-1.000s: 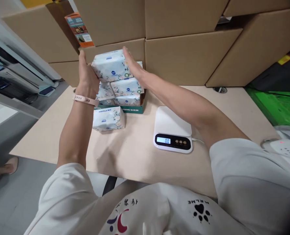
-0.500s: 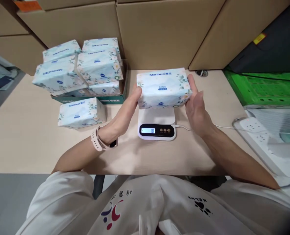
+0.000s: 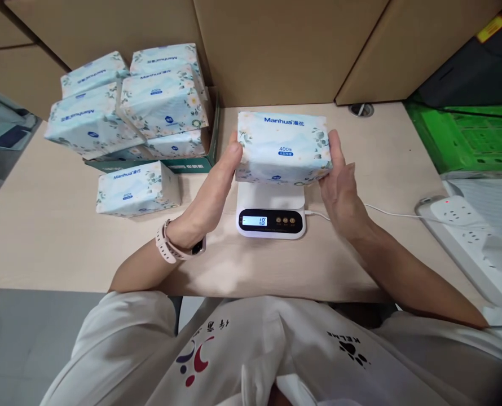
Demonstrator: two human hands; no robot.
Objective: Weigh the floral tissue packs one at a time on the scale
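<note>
Between my two hands is a light blue floral tissue pack, gripped at its ends over a white digital scale. My left hand, with a pink-strapped watch on the wrist, presses the pack's left end. At the right end, my right hand holds it with fingers behind and thumb raised. The scale's display reads about 1.8 with a small dash at its left. Whether the pack touches the scale plate, I cannot tell. Left of my left hand, a single tissue pack lies on the table.
Several matching tissue packs are stacked in a low green carton at the back left. Tall cardboard boxes line the table's rear. A white cable runs from the scale toward a power strip on the right, near a green crate.
The view has shifted slightly. Both hands still hold the tissue pack over the scale, its top now turned a little more level, and the reading looks the same.
</note>
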